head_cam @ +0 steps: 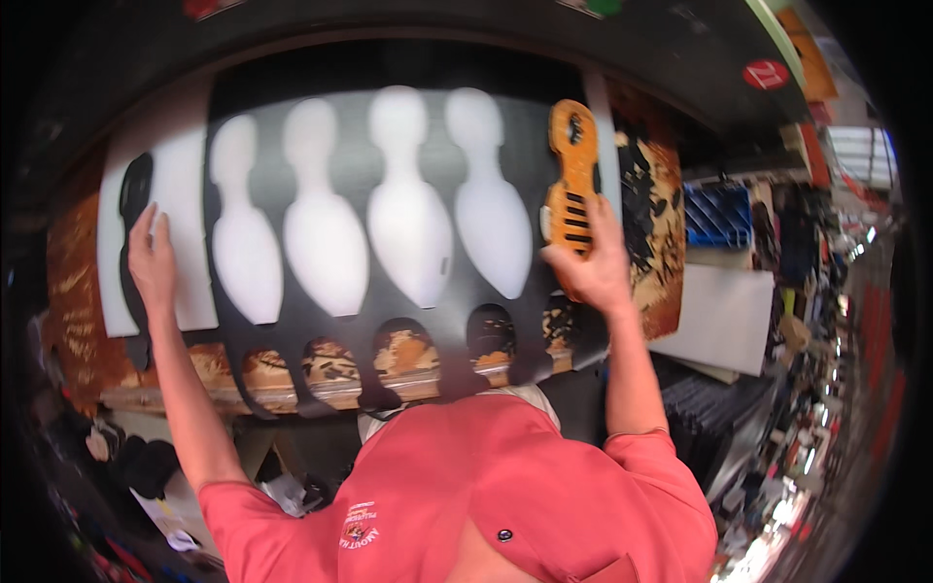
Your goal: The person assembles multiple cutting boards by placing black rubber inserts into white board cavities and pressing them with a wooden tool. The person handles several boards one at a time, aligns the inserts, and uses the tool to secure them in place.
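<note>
My right hand (601,259) grips the lower part of an orange sole-shaped cutting die (573,175), which has a hole near its far end and several dark slots. The die stands over the right side of a black sheet (353,164). Several sole-shaped openings in the sheet show the white board (186,160) beneath. At the left, my left hand (154,266) has its fingers apart beside a narrow black strip (133,197) with a curved edge. Whether those fingers touch the strip, I cannot tell. The sheet's scalloped near edge hangs over the wooden table edge, close to my body.
A dark machine beam (408,18) spans the far side above the work. Black scraps (638,211) litter the worn brown surface at right. Beyond are a blue crate (718,215), a white panel (721,317) and stacked dark sheets (718,415).
</note>
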